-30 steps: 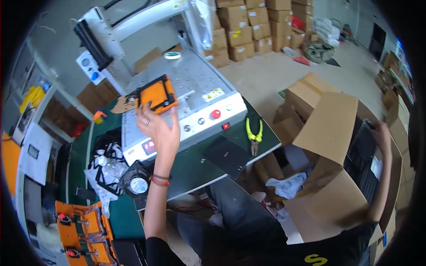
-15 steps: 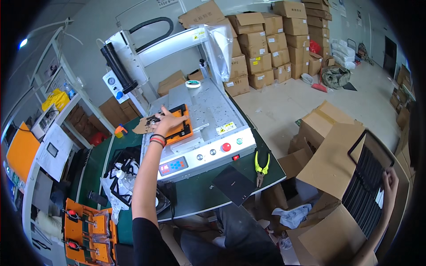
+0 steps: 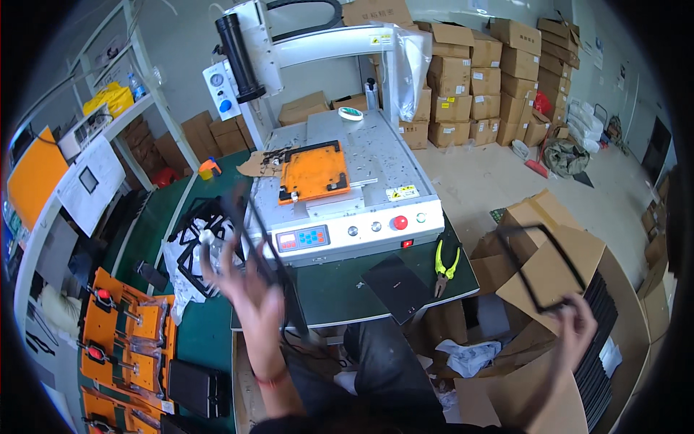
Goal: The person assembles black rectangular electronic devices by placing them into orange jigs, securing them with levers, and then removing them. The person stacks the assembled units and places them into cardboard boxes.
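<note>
My left hand (image 3: pixel 253 307), smeared by motion, is raised in front of the machine's left side. Its fingers look curled around a thin black rectangular frame (image 3: pixel 293 307), which is also blurred and tilted. My right hand (image 3: pixel 576 325) pinches another black rectangular frame (image 3: pixel 506 253) by its lower corner, above the open carton on the right. The orange fixture plate (image 3: pixel 314 173) lies on the machine bed with black pieces along its top edge and lower corners. Stacked black frames (image 3: pixel 596 333) fill the carton beside my right hand.
The white machine (image 3: pixel 372 224) with its control panel stands on a green table. Pliers (image 3: pixel 446 267) and a black sheet (image 3: pixel 394 289) lie in front. Black frames and plastic (image 3: pixel 191 253) are heaped at left, near orange clamp fixtures (image 3: pixel 108 325). The open carton (image 3: pixel 553 267) sits right.
My left hand has left the orange fixture and come back toward me with a black frame. My right hand has lifted a frame and moved left. The view has shifted.
</note>
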`<action>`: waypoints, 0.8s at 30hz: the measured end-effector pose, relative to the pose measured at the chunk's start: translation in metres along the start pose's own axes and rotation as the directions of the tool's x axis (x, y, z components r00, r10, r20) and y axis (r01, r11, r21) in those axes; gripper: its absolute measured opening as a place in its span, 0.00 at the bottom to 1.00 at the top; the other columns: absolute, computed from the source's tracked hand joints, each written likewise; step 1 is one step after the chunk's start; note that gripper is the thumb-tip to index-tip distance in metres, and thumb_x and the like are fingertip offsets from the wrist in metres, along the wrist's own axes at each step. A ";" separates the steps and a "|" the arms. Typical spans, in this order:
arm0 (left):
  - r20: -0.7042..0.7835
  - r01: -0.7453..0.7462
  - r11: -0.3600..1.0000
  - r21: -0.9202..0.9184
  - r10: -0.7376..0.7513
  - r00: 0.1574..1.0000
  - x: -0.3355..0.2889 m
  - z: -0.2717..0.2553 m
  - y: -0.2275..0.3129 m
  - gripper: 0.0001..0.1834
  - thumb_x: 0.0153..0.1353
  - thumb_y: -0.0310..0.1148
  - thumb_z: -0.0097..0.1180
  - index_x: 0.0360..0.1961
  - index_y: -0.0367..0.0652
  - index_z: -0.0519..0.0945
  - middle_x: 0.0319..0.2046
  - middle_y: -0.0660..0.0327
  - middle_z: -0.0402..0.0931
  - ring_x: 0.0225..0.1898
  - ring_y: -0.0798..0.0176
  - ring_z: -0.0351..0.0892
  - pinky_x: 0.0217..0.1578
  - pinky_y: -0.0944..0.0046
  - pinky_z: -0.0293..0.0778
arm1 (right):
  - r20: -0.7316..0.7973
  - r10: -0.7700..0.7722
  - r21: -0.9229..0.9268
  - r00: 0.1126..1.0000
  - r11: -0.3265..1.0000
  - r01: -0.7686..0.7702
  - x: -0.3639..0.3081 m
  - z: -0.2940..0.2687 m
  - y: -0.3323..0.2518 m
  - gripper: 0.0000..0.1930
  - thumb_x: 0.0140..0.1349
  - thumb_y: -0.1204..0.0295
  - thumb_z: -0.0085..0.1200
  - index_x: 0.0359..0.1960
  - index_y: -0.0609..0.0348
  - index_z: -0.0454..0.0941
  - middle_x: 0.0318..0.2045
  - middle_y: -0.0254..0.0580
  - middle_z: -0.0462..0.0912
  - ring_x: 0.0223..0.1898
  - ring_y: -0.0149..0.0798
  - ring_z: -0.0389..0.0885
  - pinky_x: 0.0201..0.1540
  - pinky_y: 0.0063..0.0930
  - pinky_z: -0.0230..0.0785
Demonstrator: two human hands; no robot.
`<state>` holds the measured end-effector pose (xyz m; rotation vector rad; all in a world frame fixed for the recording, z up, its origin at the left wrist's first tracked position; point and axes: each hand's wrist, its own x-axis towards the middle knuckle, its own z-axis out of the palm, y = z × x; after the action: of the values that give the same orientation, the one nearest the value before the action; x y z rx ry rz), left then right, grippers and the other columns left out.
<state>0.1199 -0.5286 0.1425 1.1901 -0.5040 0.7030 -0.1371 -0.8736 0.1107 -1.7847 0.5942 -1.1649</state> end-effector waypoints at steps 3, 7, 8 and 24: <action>-0.060 0.183 0.979 0.089 -0.178 0.982 -0.077 -0.053 0.023 0.67 0.36 0.57 0.70 0.66 0.45 0.35 0.57 0.51 0.50 0.61 0.49 0.57 0.61 0.46 0.54 | 0.115 0.015 0.339 0.993 0.939 -0.053 -0.028 0.153 -0.034 0.08 0.55 0.84 0.49 0.36 0.71 0.78 0.29 0.39 0.77 0.30 0.31 0.81 0.33 0.24 0.76; -0.199 0.250 0.934 0.255 -0.202 0.959 -0.106 -0.126 0.032 0.64 0.36 0.57 0.68 0.67 0.49 0.39 0.59 0.51 0.53 0.58 0.47 0.62 0.58 0.53 0.58 | 0.235 -0.298 0.509 0.925 0.849 0.145 -0.017 0.299 -0.060 0.09 0.57 0.82 0.52 0.39 0.73 0.77 0.30 0.44 0.78 0.30 0.33 0.82 0.35 0.19 0.73; -0.236 0.245 0.931 0.271 -0.182 0.955 -0.104 -0.134 0.046 0.64 0.35 0.57 0.68 0.67 0.48 0.40 0.60 0.51 0.51 0.57 0.48 0.63 0.58 0.54 0.57 | 0.252 -0.307 0.544 0.918 0.829 0.128 -0.008 0.331 -0.058 0.09 0.58 0.81 0.53 0.40 0.73 0.77 0.30 0.44 0.79 0.31 0.33 0.83 0.35 0.19 0.73; -0.388 0.337 0.923 0.186 -0.246 0.888 -0.129 -0.188 0.029 0.56 0.42 0.51 0.61 0.67 0.49 0.40 0.60 0.45 0.52 0.59 0.42 0.61 0.61 0.49 0.53 | 0.695 -0.219 0.267 0.684 0.963 0.037 0.028 0.462 -0.063 0.14 0.60 0.72 0.54 0.42 0.71 0.77 0.20 0.45 0.80 0.16 0.29 0.78 0.16 0.19 0.71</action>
<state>0.0084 -0.3730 0.0159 1.3010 0.0772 0.7120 0.2833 -0.6708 0.1066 -1.9037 -0.1472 -0.4871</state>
